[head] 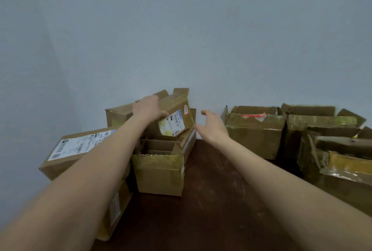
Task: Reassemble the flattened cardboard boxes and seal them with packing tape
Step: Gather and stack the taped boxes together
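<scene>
Cardboard box (175, 106) bearing a barcode label (173, 124), held by left hand (148, 108).

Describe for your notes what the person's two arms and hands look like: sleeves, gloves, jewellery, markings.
Both arms are bare: no sleeve or cuff shows on the left forearm or the right forearm. The left hand and right hand wear no gloves. No watch, bracelet or marking shows at either wrist; the picture is too blurred to rule out rings.
</scene>
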Motion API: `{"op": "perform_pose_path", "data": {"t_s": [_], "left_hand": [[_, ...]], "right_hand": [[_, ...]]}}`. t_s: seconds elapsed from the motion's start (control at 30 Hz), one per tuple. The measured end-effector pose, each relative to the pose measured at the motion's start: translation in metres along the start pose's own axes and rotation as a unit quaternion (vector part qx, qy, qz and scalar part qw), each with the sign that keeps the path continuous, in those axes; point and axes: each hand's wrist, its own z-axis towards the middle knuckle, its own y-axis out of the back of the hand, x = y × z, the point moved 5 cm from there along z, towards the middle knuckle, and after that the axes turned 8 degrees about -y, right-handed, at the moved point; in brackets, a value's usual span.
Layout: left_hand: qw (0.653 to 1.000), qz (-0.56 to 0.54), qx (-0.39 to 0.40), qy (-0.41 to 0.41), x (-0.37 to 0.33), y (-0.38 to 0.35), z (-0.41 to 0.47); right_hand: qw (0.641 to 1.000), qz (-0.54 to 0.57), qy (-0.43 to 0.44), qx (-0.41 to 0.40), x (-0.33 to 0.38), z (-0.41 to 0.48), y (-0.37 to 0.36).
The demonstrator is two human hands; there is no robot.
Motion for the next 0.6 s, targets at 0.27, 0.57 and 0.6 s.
{"op": "perform_pose_path", "data": {"t_s": [0.27,0.57,0.6], "left_hand": [[0.952,0.006,-0.224,-0.210,-0.063,0.064,-0.046],[0.875,-0.025,-0.273,-0.400,-0.133,0.042,-0.131],[0.875,-0.041,-0.265,-0.402,-0.135,0.034,-0.137]], "right_hand": [[0.960,0.263,-0.087,-0.047,-0.013,-0.013,0.070],[0.914,0.341,-0.203,-0.089,-0.081,-0.066,0.154],[0.911,0.339,-0.213,-0.097,-0.090,-0.070,0.157]]}}
